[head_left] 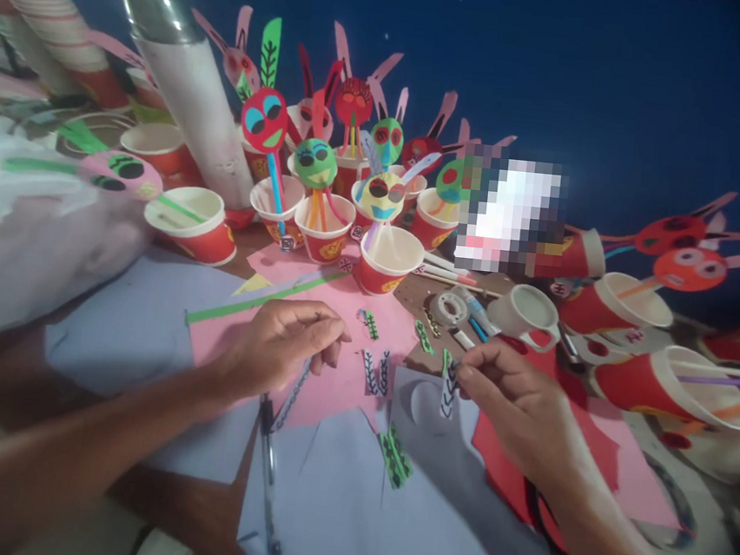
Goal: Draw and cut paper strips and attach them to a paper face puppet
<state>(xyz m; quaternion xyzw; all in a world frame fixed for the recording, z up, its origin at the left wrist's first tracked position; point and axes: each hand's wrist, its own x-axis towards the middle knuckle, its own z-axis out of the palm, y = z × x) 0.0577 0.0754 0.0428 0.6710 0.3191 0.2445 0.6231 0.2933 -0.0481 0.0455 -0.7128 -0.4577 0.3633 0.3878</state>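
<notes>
My right hand point(509, 387) pinches a small white paper strip point(447, 397) marked with dark chevrons, a bit of green paper at its top end. My left hand point(291, 340) is closed over the pink paper point(332, 400), thumb against the curled fingers; whether anything is between them is hidden. Just below it lies a narrow patterned strip point(291, 396). Between the hands are a pair of white leaf-patterned strips point(375, 372) and a green patterned piece point(371, 325). More green patterned strips point(395, 456) rest on the grey-blue paper point(335, 501).
A black pen point(269, 477) lies on the paper. Behind stand several red paper cups point(389, 266) holding paper faces on sticks. A white mug point(523, 314), a tape roll point(451, 308) and a tall flask point(187, 103) are nearby. A white plastic bag point(40, 237) sits at left.
</notes>
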